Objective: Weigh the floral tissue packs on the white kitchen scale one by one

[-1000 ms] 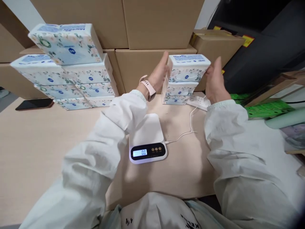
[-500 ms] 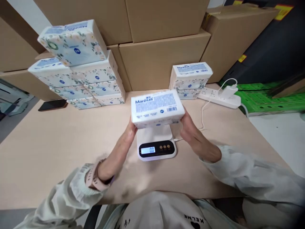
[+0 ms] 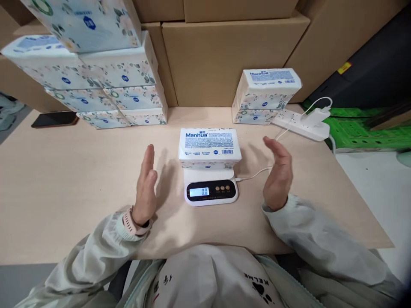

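A white and blue tissue pack (image 3: 210,145) marked Manhua rests on the white digital scale (image 3: 210,174), whose lit display reads 0.0. To the left of the pack, my left hand (image 3: 146,186) is held upright with its fingers stretched, touching nothing. My right hand (image 3: 278,173) is to the right of the scale, its fingers slightly curved and apart from the thumb, holding nothing. Both hands are clear of the pack.
Several tissue packs (image 3: 125,79) are stacked at the back left beside a dark phone (image 3: 54,119). Two stacked packs (image 3: 265,100) stand at the back right near a white power strip (image 3: 302,124). Cardboard boxes (image 3: 224,64) line the back; a white cable (image 3: 257,173) reaches the scale.
The tissue pack has come down from between my hands onto the scale. Both hands have let go and moved outward. The view has tilted lower and closer.
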Motion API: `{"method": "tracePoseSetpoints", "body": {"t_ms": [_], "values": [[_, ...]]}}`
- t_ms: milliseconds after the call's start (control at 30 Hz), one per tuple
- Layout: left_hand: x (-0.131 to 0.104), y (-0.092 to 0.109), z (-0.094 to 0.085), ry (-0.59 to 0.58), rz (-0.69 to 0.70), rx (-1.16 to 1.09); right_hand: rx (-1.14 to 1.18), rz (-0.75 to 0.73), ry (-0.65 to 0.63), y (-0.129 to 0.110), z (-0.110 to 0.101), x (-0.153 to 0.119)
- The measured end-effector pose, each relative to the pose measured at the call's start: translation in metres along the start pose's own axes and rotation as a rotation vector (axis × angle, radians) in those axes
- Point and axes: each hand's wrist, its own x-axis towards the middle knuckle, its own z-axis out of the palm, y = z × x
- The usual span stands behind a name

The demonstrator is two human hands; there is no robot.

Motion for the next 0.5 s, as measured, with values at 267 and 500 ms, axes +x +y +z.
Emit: {"method": "tracePoseSetpoints", "body": {"t_ms": [267, 500], "values": [[0.0017, 0.0039, 0.0053, 0.137, 0.085, -0.135, -0.006, -0.065, 0.263, -0.0013, 0.0066, 0.0038], [0.0012, 0.0022, 0.0048, 0.167, 0.048, -0.133, -0.028, -0.058, 0.273, 0.0032, 0.0084, -0.0001]]}}
